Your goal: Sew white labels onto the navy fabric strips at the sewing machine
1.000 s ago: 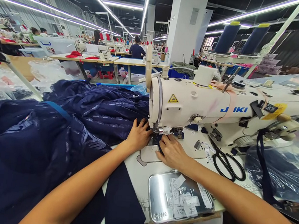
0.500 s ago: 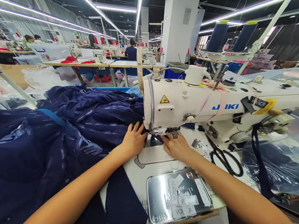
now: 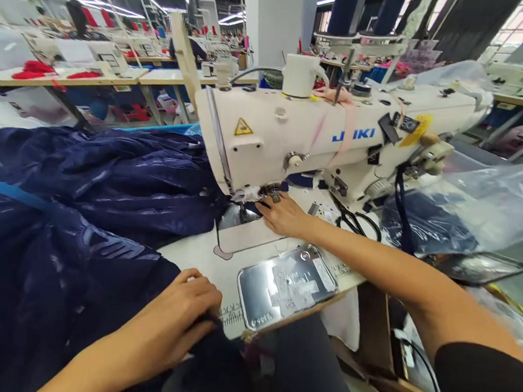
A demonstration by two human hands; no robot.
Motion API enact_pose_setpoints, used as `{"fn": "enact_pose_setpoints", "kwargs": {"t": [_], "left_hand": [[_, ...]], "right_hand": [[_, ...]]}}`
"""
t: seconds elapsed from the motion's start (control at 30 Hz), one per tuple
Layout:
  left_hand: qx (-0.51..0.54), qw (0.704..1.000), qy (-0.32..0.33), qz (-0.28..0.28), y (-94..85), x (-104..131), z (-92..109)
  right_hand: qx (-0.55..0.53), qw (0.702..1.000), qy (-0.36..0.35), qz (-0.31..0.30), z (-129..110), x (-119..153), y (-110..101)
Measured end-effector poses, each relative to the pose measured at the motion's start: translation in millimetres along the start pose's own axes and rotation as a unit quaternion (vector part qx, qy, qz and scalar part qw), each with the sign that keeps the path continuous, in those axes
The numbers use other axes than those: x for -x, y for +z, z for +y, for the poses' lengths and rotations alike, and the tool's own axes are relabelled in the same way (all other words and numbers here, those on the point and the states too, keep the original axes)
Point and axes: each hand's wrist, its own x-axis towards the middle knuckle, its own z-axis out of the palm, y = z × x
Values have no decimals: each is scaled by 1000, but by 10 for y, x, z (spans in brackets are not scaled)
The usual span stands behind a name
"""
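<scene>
My left hand [image 3: 189, 305] is closed at the front edge of the sewing table, its fingers curled round a part of the navy fabric [image 3: 113, 287]. That fabric spreads in a large heap over the left side. My right hand [image 3: 282, 214] reaches in beside the needle area of the white sewing machine [image 3: 266, 130]. Its thumb and fingers rest on a small dark navy piece near the presser foot; some fingertips are hidden behind the machine's parts. The steel needle plate [image 3: 237, 216] shows between the fabric heap and my right hand.
A metal tray [image 3: 263, 293] with paper labels stuck on it sits at the table's front edge. Black scissors [image 3: 359, 223] lie right of my right hand. Plastic-wrapped navy goods [image 3: 426, 224] are further right. Other sewing tables [image 3: 162, 76] and people stand behind.
My left hand has left the needle area and come back towards me, now gripping fabric at the table edge. My right hand stays by the needle. The view has swung right and down.
</scene>
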Motion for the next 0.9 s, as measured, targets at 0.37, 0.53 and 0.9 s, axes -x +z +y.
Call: {"fn": "enact_pose_setpoints", "kwargs": {"t": [0.37, 0.53, 0.9], "left_hand": [[-2, 976, -108, 189, -57, -850, 113], [139, 931, -197, 274, 23, -1011, -148], [406, 830, -178, 337, 70, -976, -34]], "right_hand": [[-159, 981, -107, -11, -117, 621, -573], [-140, 963, -224, -48, -353, 796, -600], [-99, 973, -201, -62, -468, 810, -628]]}}
